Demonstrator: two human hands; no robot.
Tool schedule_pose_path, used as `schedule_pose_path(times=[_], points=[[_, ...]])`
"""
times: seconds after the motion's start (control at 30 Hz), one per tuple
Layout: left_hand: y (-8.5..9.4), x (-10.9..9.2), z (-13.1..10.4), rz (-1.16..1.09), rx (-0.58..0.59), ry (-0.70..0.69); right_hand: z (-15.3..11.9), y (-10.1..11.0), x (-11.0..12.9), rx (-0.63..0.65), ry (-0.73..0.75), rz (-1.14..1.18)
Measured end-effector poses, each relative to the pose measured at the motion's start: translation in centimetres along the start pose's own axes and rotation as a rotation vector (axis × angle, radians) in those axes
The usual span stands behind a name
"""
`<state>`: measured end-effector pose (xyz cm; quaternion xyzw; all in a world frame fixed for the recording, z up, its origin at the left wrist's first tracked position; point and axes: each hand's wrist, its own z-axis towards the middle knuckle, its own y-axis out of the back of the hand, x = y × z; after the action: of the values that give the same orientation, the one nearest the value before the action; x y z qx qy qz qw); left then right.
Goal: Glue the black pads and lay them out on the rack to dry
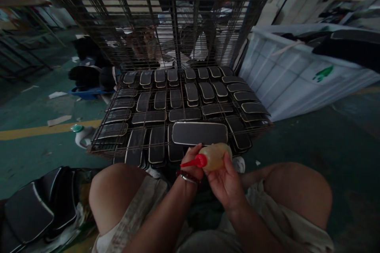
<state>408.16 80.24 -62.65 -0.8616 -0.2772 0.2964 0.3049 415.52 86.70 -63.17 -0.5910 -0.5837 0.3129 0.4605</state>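
Note:
A squeeze bottle point(218, 156) of yellowish liquid, with a red nozzle pointing left, lies on its side in my right hand point(227, 182). The fingers of that hand wrap round its body. My left hand point(192, 162), with a dark red bracelet and a silver band at the wrist, is behind the red nozzle; its fingers are mostly hidden. Just beyond both hands, a long black pad point(199, 133) with a pale edge lies on top of other pads. Rows of smaller black pads point(157, 144) cover the wire rack in front of me.
The wire rack's upright grid point(175, 19) rises behind the pads. A large white bin point(285, 67) holding dark pieces stands at the right. At the left are a white jug point(83, 136) with a green cap and a blue tray point(89, 93). Black pieces point(29, 211) lie at lower left.

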Motion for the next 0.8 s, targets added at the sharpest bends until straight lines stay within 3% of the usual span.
schedule_pose_path(times=[0.13, 0.23, 0.3, 0.43, 0.5, 0.6, 0.7, 0.8], points=[[0.5, 1.7, -0.1, -0.023, 0.019, -0.084, 0.0, 0.1, 0.5, -0.032, 0.017, 0.022], [2.4, 1.9, -0.2, 0.075, 0.239, -0.132, 0.0, -0.2, 1.7, -0.024, 0.035, 0.005], [4.3, 0.7, 0.1, 0.150, 0.335, -0.097, -0.2, -0.5, 3.1, -0.026, 0.018, -0.024], [6.5, -5.0, 0.8, 0.204, 0.177, -0.086, -0.5, -1.4, 6.7, -0.071, -0.096, -0.138], [6.2, -8.2, 0.9, 0.262, 0.200, -0.042, -0.6, -2.0, 8.2, -0.115, -0.119, -0.215], [4.7, -11.5, 0.7, 0.439, 0.350, 0.083, -0.2, -2.9, 9.5, -0.140, -0.094, -0.337], [3.2, -12.5, 0.5, 0.679, 0.423, 0.108, 0.6, -3.5, 9.9, -0.147, -0.094, -0.447], [2.7, -11.9, 0.7, 0.842, 0.488, 0.099, 1.5, -3.4, 9.9, -0.128, -0.124, -0.518]])
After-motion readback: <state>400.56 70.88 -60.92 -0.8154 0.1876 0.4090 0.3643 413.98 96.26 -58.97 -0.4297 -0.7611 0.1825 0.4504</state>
